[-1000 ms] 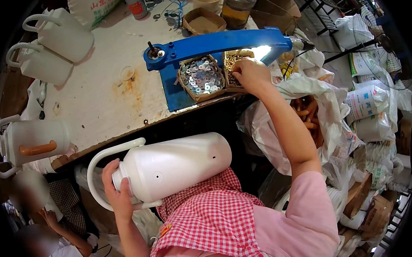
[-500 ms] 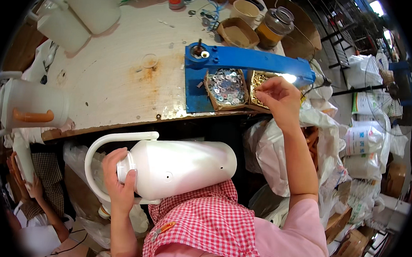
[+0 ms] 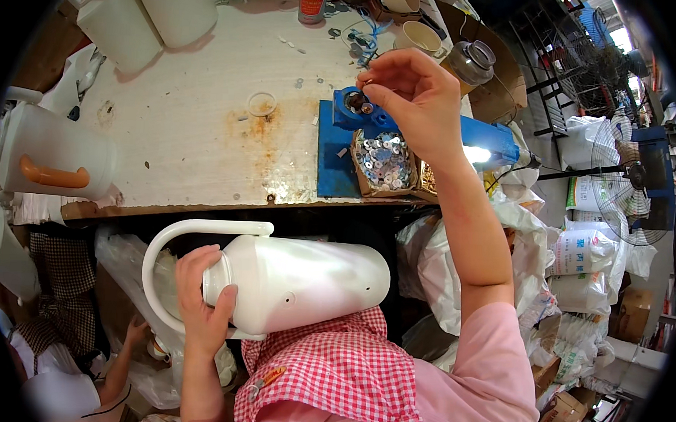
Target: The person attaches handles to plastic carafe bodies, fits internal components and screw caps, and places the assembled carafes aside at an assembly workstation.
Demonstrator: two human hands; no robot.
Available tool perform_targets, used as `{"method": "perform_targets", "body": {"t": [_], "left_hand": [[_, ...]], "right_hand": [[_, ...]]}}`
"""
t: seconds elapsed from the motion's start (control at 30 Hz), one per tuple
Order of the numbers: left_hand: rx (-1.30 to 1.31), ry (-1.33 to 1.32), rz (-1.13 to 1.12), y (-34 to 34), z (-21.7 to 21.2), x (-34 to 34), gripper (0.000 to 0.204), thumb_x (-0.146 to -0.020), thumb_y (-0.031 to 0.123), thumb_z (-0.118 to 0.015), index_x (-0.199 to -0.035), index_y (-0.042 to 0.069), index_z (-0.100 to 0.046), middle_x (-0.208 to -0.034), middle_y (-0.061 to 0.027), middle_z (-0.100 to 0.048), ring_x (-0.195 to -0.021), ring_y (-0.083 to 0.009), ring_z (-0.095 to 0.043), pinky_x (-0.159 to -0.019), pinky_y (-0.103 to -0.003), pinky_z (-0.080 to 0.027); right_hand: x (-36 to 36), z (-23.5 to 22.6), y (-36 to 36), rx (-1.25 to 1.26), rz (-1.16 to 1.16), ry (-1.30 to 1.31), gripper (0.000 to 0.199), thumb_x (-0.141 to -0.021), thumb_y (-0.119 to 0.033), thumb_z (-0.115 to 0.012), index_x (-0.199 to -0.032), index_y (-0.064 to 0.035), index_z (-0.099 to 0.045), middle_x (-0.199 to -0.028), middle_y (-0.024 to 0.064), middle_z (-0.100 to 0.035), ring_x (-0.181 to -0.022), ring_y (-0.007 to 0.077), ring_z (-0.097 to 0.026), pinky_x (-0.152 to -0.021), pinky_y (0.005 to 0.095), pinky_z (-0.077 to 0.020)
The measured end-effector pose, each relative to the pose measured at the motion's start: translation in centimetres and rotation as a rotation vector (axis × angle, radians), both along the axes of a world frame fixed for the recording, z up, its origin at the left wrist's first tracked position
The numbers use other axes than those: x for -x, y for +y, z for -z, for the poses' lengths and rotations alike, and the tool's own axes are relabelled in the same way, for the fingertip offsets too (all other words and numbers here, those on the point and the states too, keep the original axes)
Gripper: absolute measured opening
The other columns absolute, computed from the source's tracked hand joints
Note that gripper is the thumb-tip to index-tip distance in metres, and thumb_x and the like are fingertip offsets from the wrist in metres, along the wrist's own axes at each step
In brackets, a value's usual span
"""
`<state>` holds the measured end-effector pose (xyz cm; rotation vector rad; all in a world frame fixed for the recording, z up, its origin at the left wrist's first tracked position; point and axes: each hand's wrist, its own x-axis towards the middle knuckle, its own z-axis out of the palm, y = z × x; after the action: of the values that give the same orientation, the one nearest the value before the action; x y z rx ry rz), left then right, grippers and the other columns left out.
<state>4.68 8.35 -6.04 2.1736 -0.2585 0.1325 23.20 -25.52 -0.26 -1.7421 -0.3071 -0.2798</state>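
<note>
A white jug [image 3: 320, 278] with a large curved handle lies on its side across my lap, two small holes in its wall. My left hand [image 3: 204, 296] is closed around its neck, inside the handle's loop. Out over the table, my right hand [image 3: 414, 101] pinches at the upright post end of a blue metal fixture [image 3: 332, 162]. Whatever sits between those fingertips is too small to make out. Below that hand, a cardboard box holds silvery washers [image 3: 385, 160]. Beside it are small gold-coloured metal parts [image 3: 428, 177], partly hidden by my right forearm.
White jugs [image 3: 119, 35] stand at the far left; another with an orange handle [image 3: 53, 174] is nearer. A spray can [image 3: 312, 5], a beige cup [image 3: 419, 38] and a glass jar [image 3: 471, 62] stand behind the fixture. Plastic bags [image 3: 441, 268] hang at right. A co-worker's arm [image 3: 120, 360] shows lower left.
My right hand has moved left and away from me, from the box of gold-coloured parts to the fixture's post. The jug remains in my left hand. The co-worker's arm has shifted.
</note>
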Motion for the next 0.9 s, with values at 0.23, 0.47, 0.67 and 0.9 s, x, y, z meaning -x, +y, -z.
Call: {"method": "perform_targets", "body": {"t": [0.23, 0.47, 0.67, 0.9], "left_hand": [[-0.006, 0.006, 0.002, 0.0, 0.0, -0.3, 0.045, -0.084, 0.029, -0.069, -0.120, 0.002, -0.061, -0.123, -0.0182, -0.061, -0.113, -0.0358, -0.054, -0.100, -0.046, -0.042], [-0.009, 0.018, 0.005, 0.2, 0.0, -0.3, 0.045, -0.084, 0.027, -0.069, -0.121, 0.002, -0.061, -0.124, -0.0182, -0.061, -0.113, -0.0357, -0.054, -0.101, -0.046, -0.041], [0.002, 0.012, 0.032, 0.0, 0.2, -0.5, 0.045, -0.081, 0.018, -0.069, -0.122, 0.002, -0.060, -0.126, -0.0182, -0.060, -0.116, -0.0358, -0.053, -0.103, -0.046, -0.041], [0.022, 0.167, -0.030, 0.8, -0.2, 0.2, 0.056, -0.079, 0.019, -0.068, -0.131, 0.002, -0.054, -0.133, -0.0181, -0.052, -0.120, -0.0343, -0.051, -0.106, -0.044, -0.038]], "right_hand": [[-0.3, -0.2, -0.6, 0.024, -0.009, 0.028, 0.022, -0.082, 0.005, -0.074, -0.102, 0.0015, -0.067, -0.092, 0.0083, -0.074, -0.087, 0.0133, -0.072, -0.077, 0.0262, -0.0572], [-0.7, -1.9, -0.4, 0.208, -0.052, 0.074, 0.018, -0.081, 0.001, -0.075, -0.097, 0.0011, -0.069, -0.088, 0.0060, -0.074, -0.086, 0.0121, -0.072, -0.079, 0.0258, -0.0565], [-0.6, -1.5, -0.7, 0.283, -0.046, 0.016, 0.018, -0.086, 0.002, -0.074, -0.103, -0.0004, -0.069, -0.092, 0.0049, -0.073, -0.085, 0.0097, -0.070, -0.073, 0.0230, -0.0554], [6.6, 2.4, -3.8, 0.002, -0.043, 0.424, 0.010, -0.086, -0.004, -0.073, -0.096, -0.0029, -0.073, -0.083, 0.0052, -0.071, -0.073, 0.0115, -0.066, -0.071, 0.0259, -0.0539]]}}
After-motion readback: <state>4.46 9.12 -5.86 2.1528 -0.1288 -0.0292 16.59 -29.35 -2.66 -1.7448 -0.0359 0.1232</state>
